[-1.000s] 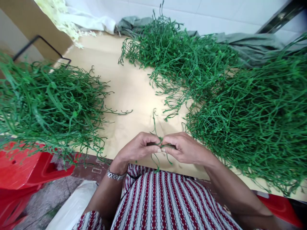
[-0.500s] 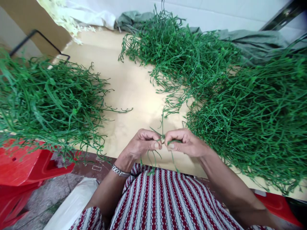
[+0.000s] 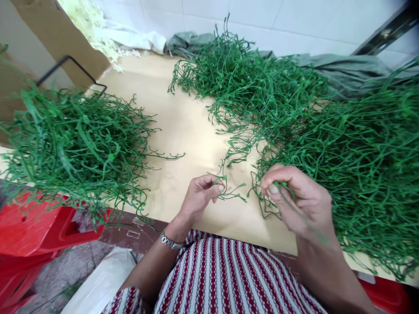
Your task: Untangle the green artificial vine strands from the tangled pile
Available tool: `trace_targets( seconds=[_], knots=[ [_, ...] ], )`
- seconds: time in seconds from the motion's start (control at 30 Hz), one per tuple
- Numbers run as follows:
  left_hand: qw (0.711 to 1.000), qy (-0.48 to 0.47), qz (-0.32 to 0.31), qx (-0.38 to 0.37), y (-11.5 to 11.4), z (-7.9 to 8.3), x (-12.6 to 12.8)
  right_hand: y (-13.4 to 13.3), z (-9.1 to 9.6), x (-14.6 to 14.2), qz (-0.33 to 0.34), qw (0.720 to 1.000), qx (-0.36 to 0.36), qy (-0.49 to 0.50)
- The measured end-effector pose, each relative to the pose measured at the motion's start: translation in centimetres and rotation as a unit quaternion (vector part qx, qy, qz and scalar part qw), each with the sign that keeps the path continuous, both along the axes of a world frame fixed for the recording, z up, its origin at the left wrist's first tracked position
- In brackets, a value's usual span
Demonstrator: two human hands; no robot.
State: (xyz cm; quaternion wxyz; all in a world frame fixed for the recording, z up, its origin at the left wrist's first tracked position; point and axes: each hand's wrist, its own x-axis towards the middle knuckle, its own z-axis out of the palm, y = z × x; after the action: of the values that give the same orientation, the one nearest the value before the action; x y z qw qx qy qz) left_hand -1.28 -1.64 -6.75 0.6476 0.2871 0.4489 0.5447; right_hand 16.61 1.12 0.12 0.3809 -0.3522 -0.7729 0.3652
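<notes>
My left hand (image 3: 204, 194), with a metal watch on the wrist, pinches a small branched green stem (image 3: 232, 195) over the table's front edge. Its thin tips stick out to the right and upward. Off to the right, my right hand (image 3: 299, 200) is closed, thumb against fingers, on another green stem (image 3: 290, 198) that trails down across the palm. The right fingertips are at the near left edge of a big heap of green stems (image 3: 360, 161). The stems look like artificial plant stems, though I cannot be sure of the material.
Another pile of green stems (image 3: 78, 135) lies on the left of the table (image 3: 183, 131), and one more (image 3: 262, 83) at the back. A cardboard box (image 3: 81, 48) with a black wire frame (image 3: 75, 63) stands at the back left. Red stools (image 3: 36, 222) are at lower left.
My hands, close together before, have drawn apart. The right has moved right and up toward the heap with a stem in it; the left still pinches its branched stem.
</notes>
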Motion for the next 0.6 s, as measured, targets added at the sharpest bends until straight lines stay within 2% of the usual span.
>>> trace_targets(
  seconds=[0.07, 0.23, 0.4, 0.5, 0.6],
  knots=[
    [1.0, 0.005, 0.017, -0.007, 0.1, 0.0, 0.3, -0.3, 0.2, 0.1, 0.005, 0.999, 0.015, -0.029],
    [0.998, 0.004, 0.053, -0.013, 0.3, -0.1, 0.5, -0.6, -0.4, -0.2, 0.065, 0.991, 0.059, -0.104],
    [0.995, -0.011, 0.09, -0.037, 0.5, -0.3, 0.5, -1.5, -1.3, -1.3, 0.071, 0.992, 0.023, -0.1],
    [0.994, -0.029, 0.098, -0.04, 0.5, -0.1, 0.9, -1.6, -2.3, -2.6, 0.09, 0.984, 0.103, -0.117],
    [0.992, -0.058, 0.108, -0.036, 0.5, 0.2, 1.3, -1.0, -4.1, -3.5, 0.064, 0.966, 0.199, -0.155]
  ],
)
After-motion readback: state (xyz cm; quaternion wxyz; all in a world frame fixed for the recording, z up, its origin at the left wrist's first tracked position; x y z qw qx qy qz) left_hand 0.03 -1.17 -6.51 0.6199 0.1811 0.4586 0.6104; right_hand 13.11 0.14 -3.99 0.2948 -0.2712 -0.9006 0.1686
